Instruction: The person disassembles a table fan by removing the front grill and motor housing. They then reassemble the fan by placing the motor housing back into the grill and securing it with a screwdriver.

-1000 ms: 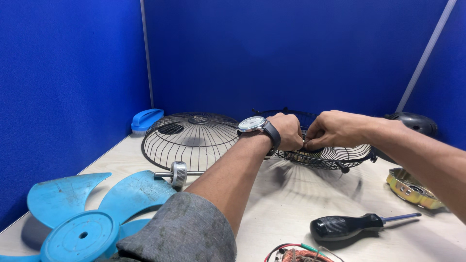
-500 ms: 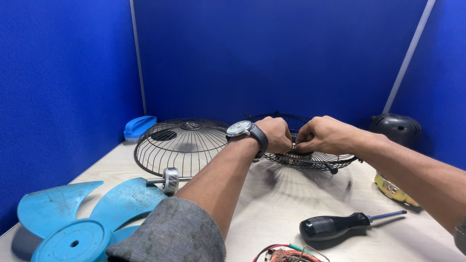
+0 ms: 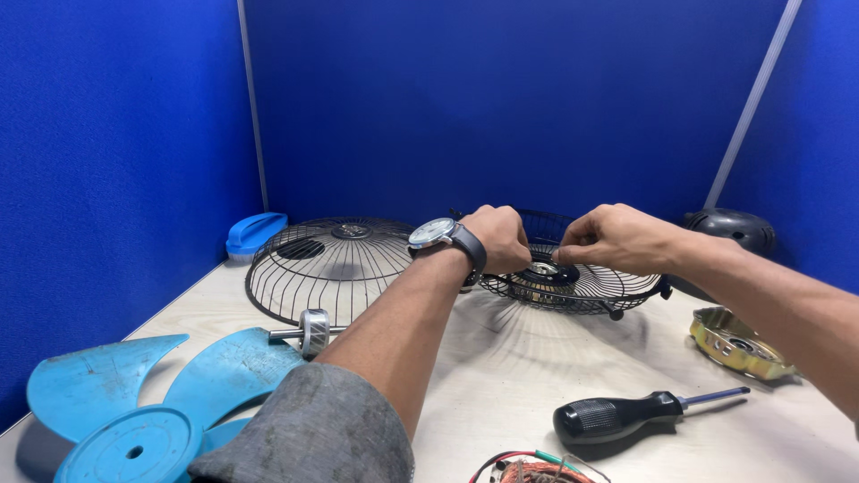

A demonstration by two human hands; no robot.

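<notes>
1. Rear fan guard, black wire, resting dish-up on the pale table, far side, just right of the domed front guard leaning beside it.
2. Left hand curled over the near rim and hub; right hand pinched shut at the hub. Fingertips closed on something small there, hidden by the knuckles; cannot tell whether a nut, a clip or only the wire.
3. Likely slip: small part dropped through the wires, lost under the guard or rolled toward the wall. Cause: pinch grip on a piece too small to see, over an open grille.
4. Possible tilt: guard seems propped on small feet, so uneven downward pressure from either hand could rock or skid it across the smooth table.
5. Risk to fingers: tips caught between close wires near the hub if the guard shifts mid-twist.
6. Risk behind the wrist: watch or forearm brushing the front guard, touching or nearly so, and knocking it over.
7. Clutter hazard nearer the body: screwdriver, blue fan blade, metal shaft piece, brass-coloured housing and copper winding all within sweep of a withdrawing elbow.
</notes>
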